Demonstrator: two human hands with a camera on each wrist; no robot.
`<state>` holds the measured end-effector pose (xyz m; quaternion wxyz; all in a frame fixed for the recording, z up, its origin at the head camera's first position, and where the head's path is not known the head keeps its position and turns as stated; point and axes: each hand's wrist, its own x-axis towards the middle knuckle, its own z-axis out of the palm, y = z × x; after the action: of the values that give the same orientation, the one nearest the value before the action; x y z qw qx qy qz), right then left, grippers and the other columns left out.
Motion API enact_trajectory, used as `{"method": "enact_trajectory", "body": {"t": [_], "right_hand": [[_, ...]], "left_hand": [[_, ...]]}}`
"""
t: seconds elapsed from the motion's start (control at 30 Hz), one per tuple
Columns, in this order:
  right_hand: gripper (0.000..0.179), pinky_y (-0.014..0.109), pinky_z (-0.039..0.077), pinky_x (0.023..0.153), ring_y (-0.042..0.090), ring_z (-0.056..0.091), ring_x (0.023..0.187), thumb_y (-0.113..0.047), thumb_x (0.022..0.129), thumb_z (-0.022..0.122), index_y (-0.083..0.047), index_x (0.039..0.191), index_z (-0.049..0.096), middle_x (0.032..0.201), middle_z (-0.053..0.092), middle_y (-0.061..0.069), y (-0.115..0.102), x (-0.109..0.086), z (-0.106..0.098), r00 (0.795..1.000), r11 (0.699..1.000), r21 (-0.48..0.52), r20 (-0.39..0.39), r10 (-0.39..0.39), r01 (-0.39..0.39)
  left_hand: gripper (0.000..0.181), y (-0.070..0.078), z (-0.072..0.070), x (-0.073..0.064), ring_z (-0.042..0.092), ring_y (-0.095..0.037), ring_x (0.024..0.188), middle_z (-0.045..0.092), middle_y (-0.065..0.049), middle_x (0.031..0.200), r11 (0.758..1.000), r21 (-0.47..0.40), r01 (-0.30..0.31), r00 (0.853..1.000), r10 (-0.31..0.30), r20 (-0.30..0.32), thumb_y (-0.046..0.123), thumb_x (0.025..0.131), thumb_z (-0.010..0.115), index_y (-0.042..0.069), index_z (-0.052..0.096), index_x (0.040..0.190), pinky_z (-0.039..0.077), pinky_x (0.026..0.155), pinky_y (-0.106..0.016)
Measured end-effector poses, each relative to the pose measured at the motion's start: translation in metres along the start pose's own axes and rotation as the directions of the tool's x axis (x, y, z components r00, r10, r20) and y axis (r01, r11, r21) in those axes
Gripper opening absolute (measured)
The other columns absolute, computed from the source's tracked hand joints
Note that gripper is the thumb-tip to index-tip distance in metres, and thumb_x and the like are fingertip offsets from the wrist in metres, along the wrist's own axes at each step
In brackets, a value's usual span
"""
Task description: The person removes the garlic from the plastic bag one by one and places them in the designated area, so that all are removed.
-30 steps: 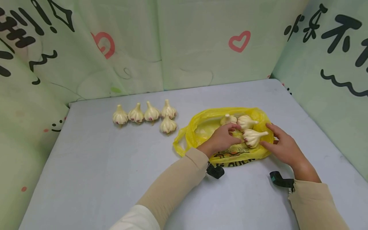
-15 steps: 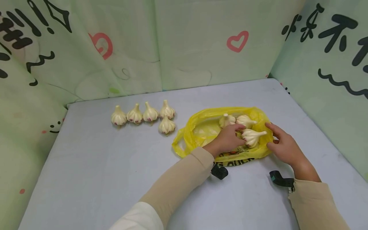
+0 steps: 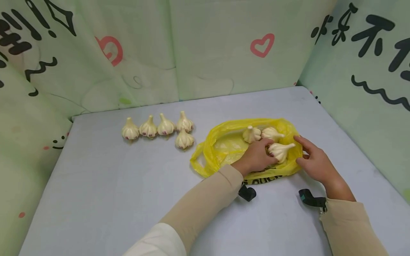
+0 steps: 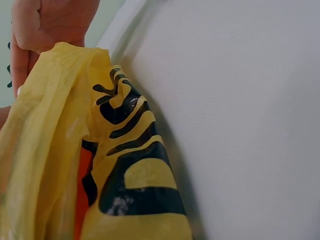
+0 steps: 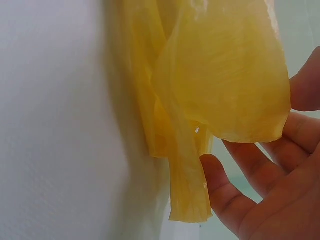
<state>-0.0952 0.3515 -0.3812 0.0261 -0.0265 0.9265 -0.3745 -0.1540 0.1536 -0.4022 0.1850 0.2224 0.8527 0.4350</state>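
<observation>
In the head view a yellow plastic bag (image 3: 222,126) lies on its side with its mouth spread, holding several white garlic bulbs. My left hand (image 3: 254,156) reaches into it, thumb and fingers around the root end of the nearest garlic bulb (image 3: 280,152). Behind that lie a second garlic bulb (image 3: 271,133) and a third garlic bulb (image 3: 251,134). My right hand (image 3: 315,161) is at the bag's right end, fingertips against its edge. In the right wrist view the fingers (image 5: 260,170) are spread and loosely bent beside the yellow plastic. The left wrist view shows the bag's printed side (image 4: 135,165), hiding the left fingers.
Several more garlic bulbs stand at the back left, most in a row, with one bulb (image 3: 184,139) in front. A bag handle (image 3: 196,161) loops out to the left. The white table (image 3: 128,199) meets a printed green curtain (image 3: 208,46) behind.
My left hand has moved right inside the bag, from beside the nearest garlic bulb to around its root end. The right hand has stayed at the bag's edge.
</observation>
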Motion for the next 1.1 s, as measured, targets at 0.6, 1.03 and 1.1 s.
{"method": "enact_trajectory", "body": {"t": [0.6,1.03,1.1], "right_hand": [[0.067,0.003,0.034,0.084,0.052,0.036,0.133,-0.001,0.092,0.050,0.005,0.155,0.026,0.159,0.023,0.029,0.0032,0.0038,0.0001,1.000,1.000,-0.003,0.010,0.007,-0.007],[0.067,0.001,0.031,0.081,0.052,0.038,0.131,0.000,0.092,0.050,0.007,0.154,0.027,0.157,0.025,0.030,0.0030,0.0035,0.0013,1.000,1.000,0.009,-0.001,-0.016,0.016],[0.067,0.001,0.031,0.081,0.051,0.038,0.130,0.000,0.092,0.051,0.007,0.154,0.027,0.157,0.025,0.030,0.0031,0.0035,0.0014,1.000,1.000,0.010,-0.001,-0.018,0.018]], "left_hand": [[0.039,0.0004,-0.0002,-0.0020,0.052,-0.007,0.085,0.055,0.006,0.101,1.000,-0.002,0.005,1.000,-0.005,-0.004,0.025,0.089,0.079,0.015,0.052,0.116,0.042,0.076,-0.015],[0.055,-0.0009,-0.0008,0.0037,0.053,-0.002,0.088,0.062,0.008,0.099,0.987,0.120,-0.108,0.992,0.099,0.077,0.024,0.091,0.076,0.014,0.058,0.142,0.039,0.076,-0.010],[0.055,-0.0011,-0.0004,0.0035,0.053,-0.003,0.088,0.062,0.008,0.101,0.992,0.093,-0.085,0.994,0.079,0.073,0.023,0.091,0.077,0.014,0.058,0.141,0.040,0.076,-0.011]]}}
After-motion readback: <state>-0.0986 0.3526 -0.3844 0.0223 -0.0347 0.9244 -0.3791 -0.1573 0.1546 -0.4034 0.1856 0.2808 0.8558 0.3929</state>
